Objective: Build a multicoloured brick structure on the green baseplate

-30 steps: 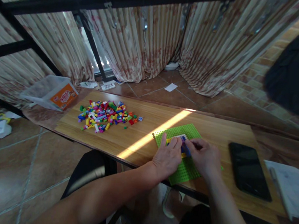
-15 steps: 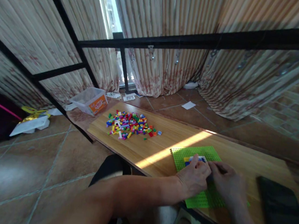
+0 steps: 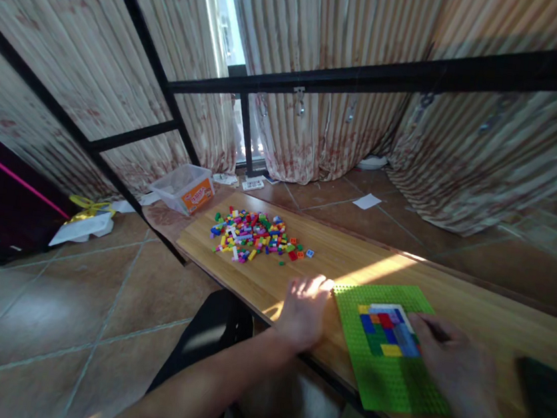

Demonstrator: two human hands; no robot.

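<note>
A green baseplate (image 3: 373,387) lies on the wooden table. On its upper part sits a flat patch of joined toy bricks (image 3: 388,332) in red, blue, green, yellow and white. My right hand (image 3: 457,360) is at the right edge of this patch, fingertips curled together against it; whatever they pinch is hidden. Left of the baseplate, my left hand (image 3: 303,312) is over the table in the sunlight, slightly blurred, fingers stretched forward with nothing seen in them. Beyond it is a pile of loose toy bricks (image 3: 253,233) in many colours.
The wooden table (image 3: 330,242) runs across the view. A clear plastic box (image 3: 174,190) with an orange label stands past its far left end. A dark flat object (image 3: 546,394) lies at the right. Black metal bars (image 3: 323,83) cross before the curtains.
My left hand has come off the brick patch and moved left, off the baseplate, uncovering the bricks. My right hand stays by the patch. The view has shifted a little.
</note>
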